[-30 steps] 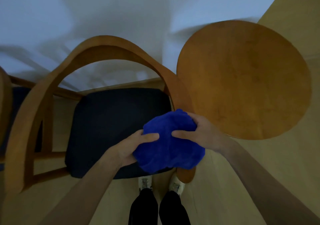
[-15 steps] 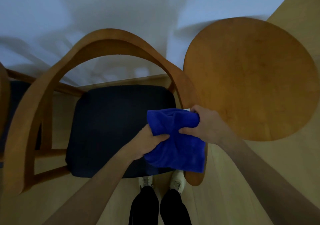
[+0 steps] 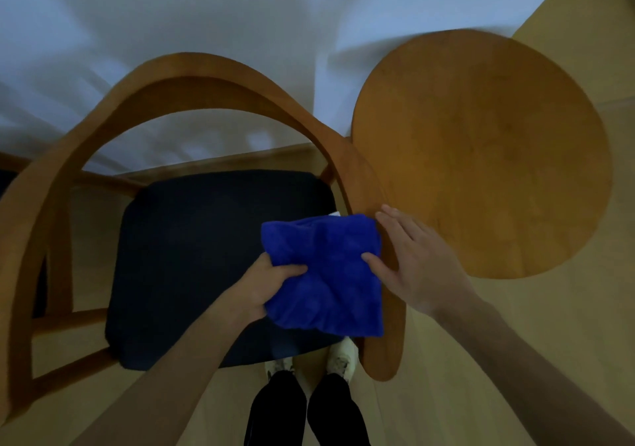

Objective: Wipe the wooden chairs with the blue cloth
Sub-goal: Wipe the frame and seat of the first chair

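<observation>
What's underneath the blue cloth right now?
The blue cloth lies over the wooden chair's right armrest and the dark seat cushion edge. The armrest stretch beneath it is covered.

Right hand lets go of the cloth

A second ago both hands bunched the blue cloth (image 3: pixel 326 270) into a ball; half a second ago the right hand (image 3: pixel 417 261) still pinched its upper corner. Now that hand has opened, its fingers (image 3: pixel 395 220) straight beside the cloth's right edge, thumb touching the fabric. The cloth has spread out flatter and hangs lower over the wooden chair's armrest (image 3: pixel 385 352), held by the left hand (image 3: pixel 264 285) alone.
</observation>
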The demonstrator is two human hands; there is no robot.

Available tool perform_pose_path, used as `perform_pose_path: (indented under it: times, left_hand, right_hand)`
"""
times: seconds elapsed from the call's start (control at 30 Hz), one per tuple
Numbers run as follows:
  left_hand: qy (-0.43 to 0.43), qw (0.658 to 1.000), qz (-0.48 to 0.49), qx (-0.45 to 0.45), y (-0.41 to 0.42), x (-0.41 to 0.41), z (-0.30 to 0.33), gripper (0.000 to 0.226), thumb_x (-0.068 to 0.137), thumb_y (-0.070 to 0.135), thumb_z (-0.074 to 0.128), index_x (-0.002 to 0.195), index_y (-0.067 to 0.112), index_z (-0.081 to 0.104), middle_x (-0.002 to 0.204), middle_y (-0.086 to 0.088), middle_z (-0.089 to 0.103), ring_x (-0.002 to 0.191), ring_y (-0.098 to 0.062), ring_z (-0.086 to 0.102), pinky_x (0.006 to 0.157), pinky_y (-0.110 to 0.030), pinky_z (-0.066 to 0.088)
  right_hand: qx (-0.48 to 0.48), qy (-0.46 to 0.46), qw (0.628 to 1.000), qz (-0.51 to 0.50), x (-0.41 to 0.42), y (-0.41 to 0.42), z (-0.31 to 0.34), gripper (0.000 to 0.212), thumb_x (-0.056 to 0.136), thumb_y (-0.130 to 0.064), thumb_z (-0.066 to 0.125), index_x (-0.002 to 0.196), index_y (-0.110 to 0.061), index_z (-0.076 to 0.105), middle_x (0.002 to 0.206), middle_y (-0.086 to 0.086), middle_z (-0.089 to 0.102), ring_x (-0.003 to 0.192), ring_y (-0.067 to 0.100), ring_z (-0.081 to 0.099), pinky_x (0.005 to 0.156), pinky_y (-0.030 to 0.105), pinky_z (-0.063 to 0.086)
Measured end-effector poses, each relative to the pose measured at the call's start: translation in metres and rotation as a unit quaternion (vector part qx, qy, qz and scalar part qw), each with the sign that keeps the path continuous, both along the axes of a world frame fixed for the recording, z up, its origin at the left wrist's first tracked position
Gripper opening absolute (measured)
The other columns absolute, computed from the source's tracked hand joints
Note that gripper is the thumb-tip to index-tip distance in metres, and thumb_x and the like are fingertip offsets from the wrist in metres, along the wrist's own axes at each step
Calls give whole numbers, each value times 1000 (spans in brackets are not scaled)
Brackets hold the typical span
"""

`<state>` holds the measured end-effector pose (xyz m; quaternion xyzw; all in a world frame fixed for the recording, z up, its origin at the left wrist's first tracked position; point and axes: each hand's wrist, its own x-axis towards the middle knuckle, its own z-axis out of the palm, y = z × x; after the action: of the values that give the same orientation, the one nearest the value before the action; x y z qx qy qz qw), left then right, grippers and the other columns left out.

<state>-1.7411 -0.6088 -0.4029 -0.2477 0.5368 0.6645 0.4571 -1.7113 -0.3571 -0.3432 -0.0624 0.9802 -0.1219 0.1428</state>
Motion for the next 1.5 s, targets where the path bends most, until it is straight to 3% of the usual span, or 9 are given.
perform_pose_path:
  times: [0.13, 0.3, 0.5, 0.63, 0.8, 1.03, 1.27, 1.37, 1.5]
  left_hand:
    - [-8, 998, 52, -19, -19, -13, -10, 57, 67, 13, 75, 119, 26, 56, 117, -5, 65, 101, -24, 68, 74, -41, 55]
    - [-9, 996, 86, -30, -30, -25, -30, 54, 71, 10, 72, 121, 25, 57, 112, -9, 70, 97, -24, 71, 70, -40, 58]
    - [-9, 991, 109, 73, 19, -39, -52, 51, 76, 12, 75, 123, 26, 60, 112, -3, 72, 102, -23, 69, 73, -40, 59]
    - [-69, 973, 158, 154, 65, -53, -54, 59, 78, 26, 73, 133, 25, 53, 123, -11, 67, 109, -33, 66, 85, -54, 54]
    - [-32, 959, 196, 204, 94, -64, -56, 59, 89, 61, 50, 132, 22, 57, 127, -11, 65, 115, -31, 63, 91, -50, 51]
    - [-21, 969, 166, 182, 103, -71, -64, 54, 93, 57, 43, 130, 20, 58, 121, -12, 68, 109, -29, 66, 87, -45, 54]
    - [-81, 970, 122, 192, 101, -44, -65, 55, 92, 57, 41, 128, 21, 61, 120, -14, 68, 108, -30, 66, 81, -45, 57]
    - [-89, 979, 60, 173, 101, -10, -67, 54, 88, 59, 45, 120, 23, 69, 122, -13, 67, 110, -29, 66, 86, -44, 55]
    - [-138, 979, 5, 151, 93, 46, -70, 45, 82, 58, 54, 101, 25, 76, 109, -9, 72, 98, -25, 70, 80, -39, 56]
  right_hand:
    - [14, -5, 1000, 1, 3, 2, 0, 67, 98, -55, 46, 148, -10, 42, 154, 9, 42, 139, 23, 43, 112, 33, 32]
    - [-3, -1, 1000, -1, -1, 1, -6, 68, 99, -52, 47, 150, -8, 38, 161, 10, 28, 150, 22, 22, 120, 35, 23]
    - [4, -10, 1000, -10, -5, -1, -20, 69, 99, -55, 42, 152, -12, 33, 163, 6, 21, 151, 16, 12, 118, 30, 7]
    - [3, -22, 1000, -6, -7, -2, -21, 68, 100, -53, 46, 153, -12, 34, 162, 5, 26, 151, 16, 17, 118, 29, 6]
    - [-12, -31, 999, 10, -10, -4, -16, 61, 103, -47, 43, 153, -13, 34, 159, 4, 32, 149, 15, 24, 117, 24, 9]
    - [-33, -63, 997, 12, -8, -7, -12, 57, 103, -27, 38, 157, -13, 23, 165, 2, 14, 152, 11, 11, 115, 17, 3]
    - [-39, -134, 990, 31, -19, 2, -6, 63, 102, -20, 39, 159, -17, 12, 166, -4, 0, 151, 6, 0, 115, 17, 4]
    - [-35, -148, 988, 34, -21, 1, -4, 64, 103, -20, 39, 159, -17, 9, 166, -4, -3, 151, 6, -1, 119, 21, 8]
    - [-34, -164, 986, 26, -22, -1, -4, 64, 103, -19, 38, 159, -15, 9, 167, -3, -3, 152, 8, -2, 124, 28, 11]
